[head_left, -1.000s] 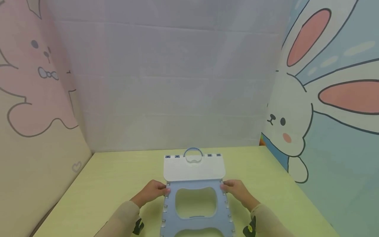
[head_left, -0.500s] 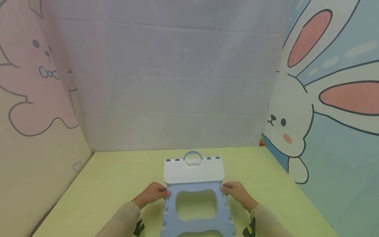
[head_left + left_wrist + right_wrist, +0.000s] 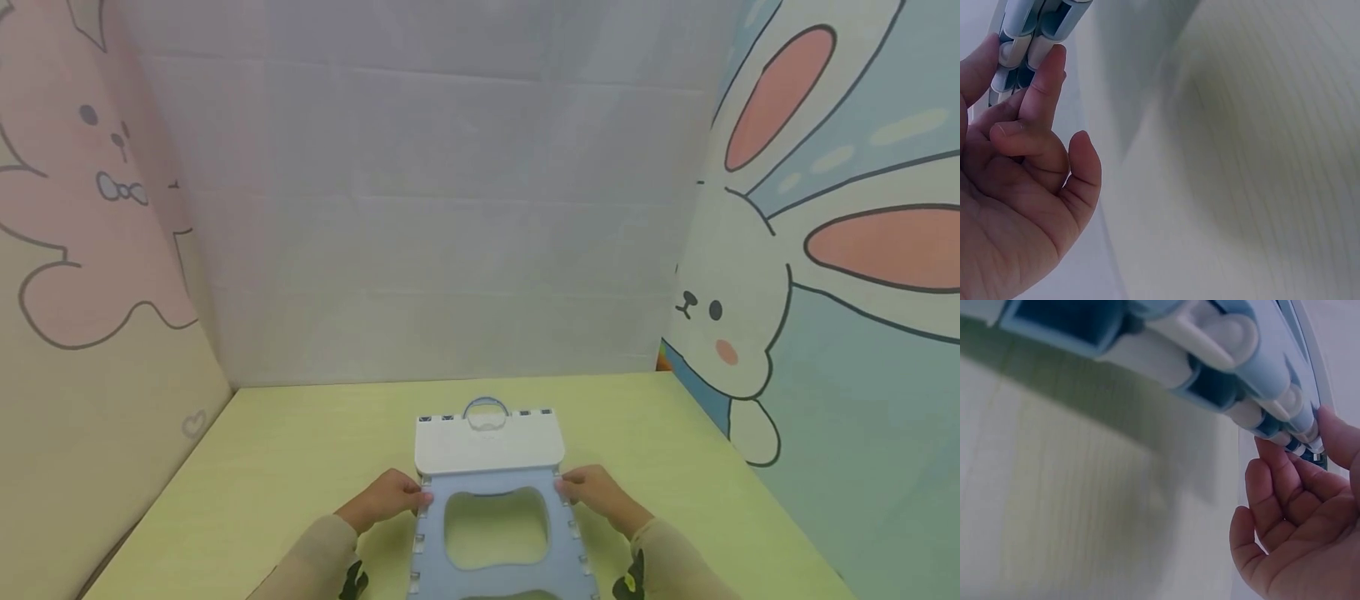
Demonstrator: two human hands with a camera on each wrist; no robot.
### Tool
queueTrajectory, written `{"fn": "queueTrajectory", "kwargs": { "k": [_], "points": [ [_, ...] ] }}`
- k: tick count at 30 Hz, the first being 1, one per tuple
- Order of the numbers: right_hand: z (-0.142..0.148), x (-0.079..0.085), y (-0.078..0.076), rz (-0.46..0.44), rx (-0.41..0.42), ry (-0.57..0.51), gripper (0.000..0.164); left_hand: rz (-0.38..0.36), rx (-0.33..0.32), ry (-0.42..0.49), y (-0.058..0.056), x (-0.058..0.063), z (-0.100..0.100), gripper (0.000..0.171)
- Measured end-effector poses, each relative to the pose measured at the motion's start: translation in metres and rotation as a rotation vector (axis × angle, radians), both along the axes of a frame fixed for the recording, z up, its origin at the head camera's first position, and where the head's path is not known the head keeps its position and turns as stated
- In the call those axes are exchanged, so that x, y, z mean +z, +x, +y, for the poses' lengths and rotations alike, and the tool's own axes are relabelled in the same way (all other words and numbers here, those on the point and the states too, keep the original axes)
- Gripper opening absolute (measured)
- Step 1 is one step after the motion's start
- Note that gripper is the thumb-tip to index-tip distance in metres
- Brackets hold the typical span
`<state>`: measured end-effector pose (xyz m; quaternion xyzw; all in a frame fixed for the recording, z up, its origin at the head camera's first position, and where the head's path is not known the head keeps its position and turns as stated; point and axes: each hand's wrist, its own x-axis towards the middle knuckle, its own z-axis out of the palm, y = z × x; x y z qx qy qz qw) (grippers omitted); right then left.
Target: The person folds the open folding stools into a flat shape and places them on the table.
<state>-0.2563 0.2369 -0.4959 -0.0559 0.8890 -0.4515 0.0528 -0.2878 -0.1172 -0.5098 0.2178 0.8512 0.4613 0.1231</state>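
Note:
A folding step stool [image 3: 450, 577], folded flat, stands between my two hands in the head view. It has a light blue leg frame with large cutouts, a white top panel [image 3: 489, 454] and a small blue carry handle [image 3: 485, 401]. My left hand [image 3: 386, 500] pinches its left edge just below the white panel, thumb in front. On the opposite edge, my right hand [image 3: 600, 495] pinches at the same height. Both wrist views show thumb and fingers on either side of the layered hinge edge, the other fingers loosely bent. The stool's lower end is out of frame.
Under the stool lies a pale yellow tabletop [image 3: 315, 442] with faint wood grain. A white sheet [image 3: 450, 233] hangs behind it. Cartoon-printed walls stand on both sides, a rabbit [image 3: 738, 292] on the right one.
The stool's white panel and handle have come down in the head view, towards me. Both hands have moved slightly down with it, keeping their hold.

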Motion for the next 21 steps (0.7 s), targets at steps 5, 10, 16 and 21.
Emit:
{"fn": "queueTrajectory", "kwargs": {
  "k": [5, 10, 16, 21],
  "points": [
    [0.000, -0.003, -0.002, -0.035, -0.018, 0.015, 0.030, -0.010, 0.004, -0.007, 0.001, -0.001, 0.002, 0.024],
    [-0.001, -0.003, -0.002, -0.047, -0.045, 0.028, 0.029, -0.020, 0.001, 0.007, 0.001, -0.002, 0.003, 0.024],
    [-0.002, -0.007, -0.002, -0.052, -0.044, 0.040, 0.026, -0.057, 0.021, -0.008, 0.000, -0.008, 0.004, 0.025],
    [-0.002, -0.011, -0.001, -0.044, -0.020, 0.043, 0.025, -0.060, 0.035, -0.029, 0.001, -0.011, 0.004, 0.027]
  ]
}}
